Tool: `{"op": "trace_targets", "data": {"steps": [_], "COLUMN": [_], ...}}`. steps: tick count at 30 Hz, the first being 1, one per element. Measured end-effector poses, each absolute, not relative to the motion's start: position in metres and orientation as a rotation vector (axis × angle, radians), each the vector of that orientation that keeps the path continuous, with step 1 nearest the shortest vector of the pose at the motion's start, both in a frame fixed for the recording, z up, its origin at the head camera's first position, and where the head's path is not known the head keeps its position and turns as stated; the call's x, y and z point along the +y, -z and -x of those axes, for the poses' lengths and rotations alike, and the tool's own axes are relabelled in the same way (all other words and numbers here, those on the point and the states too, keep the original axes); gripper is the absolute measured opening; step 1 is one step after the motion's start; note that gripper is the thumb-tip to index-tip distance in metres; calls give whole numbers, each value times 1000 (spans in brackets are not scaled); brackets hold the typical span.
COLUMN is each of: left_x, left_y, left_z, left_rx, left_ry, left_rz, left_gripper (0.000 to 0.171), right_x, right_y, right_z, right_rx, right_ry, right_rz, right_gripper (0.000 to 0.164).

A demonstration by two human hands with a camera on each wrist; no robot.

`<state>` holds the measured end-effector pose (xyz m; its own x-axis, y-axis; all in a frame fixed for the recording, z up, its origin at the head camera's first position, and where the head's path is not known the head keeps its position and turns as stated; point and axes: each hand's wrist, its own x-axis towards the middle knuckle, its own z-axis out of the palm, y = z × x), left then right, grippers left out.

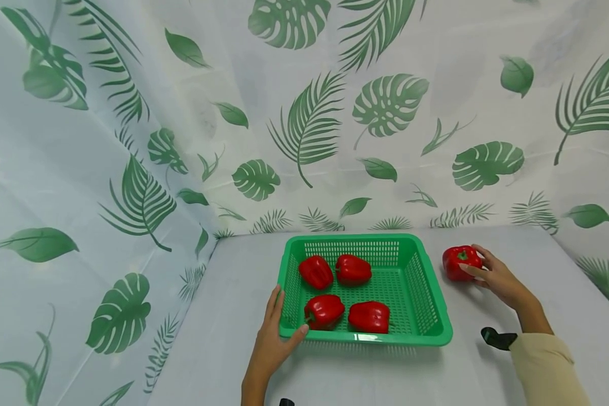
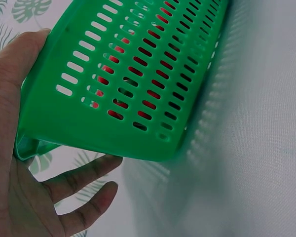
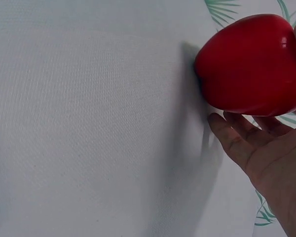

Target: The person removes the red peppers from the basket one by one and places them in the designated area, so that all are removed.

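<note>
Right hand (image 1: 499, 277): clamped on lone red pepper (image 1: 454, 265), right of frame.
Left hand (image 1: 274, 343): fingers apart, touching lower-left corner of green basket (image 1: 411, 340).
Step, judged: pepper pickup.
Next move: calls for firm, steady lift.

1. At twelve o'clock in the head view, a white back sheet (image 1: 446, 84) is hanging and showing a green leaf print (image 1: 516, 75).
2. At nine o'clock, a similar left sheet (image 1: 56, 186) is slanting down.
3. At three o'clock, a right sheet (image 1: 604, 242) is bordering the flat white surface (image 1: 228, 282), which is spreading towards six o'clock.
4. Soft light is falling.
</note>
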<state>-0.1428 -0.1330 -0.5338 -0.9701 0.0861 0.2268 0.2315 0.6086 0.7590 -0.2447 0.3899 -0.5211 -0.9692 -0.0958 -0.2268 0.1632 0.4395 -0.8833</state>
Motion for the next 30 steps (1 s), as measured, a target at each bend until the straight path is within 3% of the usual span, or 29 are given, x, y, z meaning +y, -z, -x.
{"op": "trace_targets", "data": {"steps": [18,30], "left_x": [-133,-133], "left_y": [532,530], "left_z": [143,141], "left_rx": [-2672,-2671], "left_ry": [1288,1293], "left_rz": [258,262], "left_gripper": [87,86], "right_x": [394,398], "right_y": [520,515], "right_z": [241,229], "right_rx": [2472,2702], "right_ry": [1524,1581], "right_rz": [-96,-148], "right_gripper": [99,88]}}
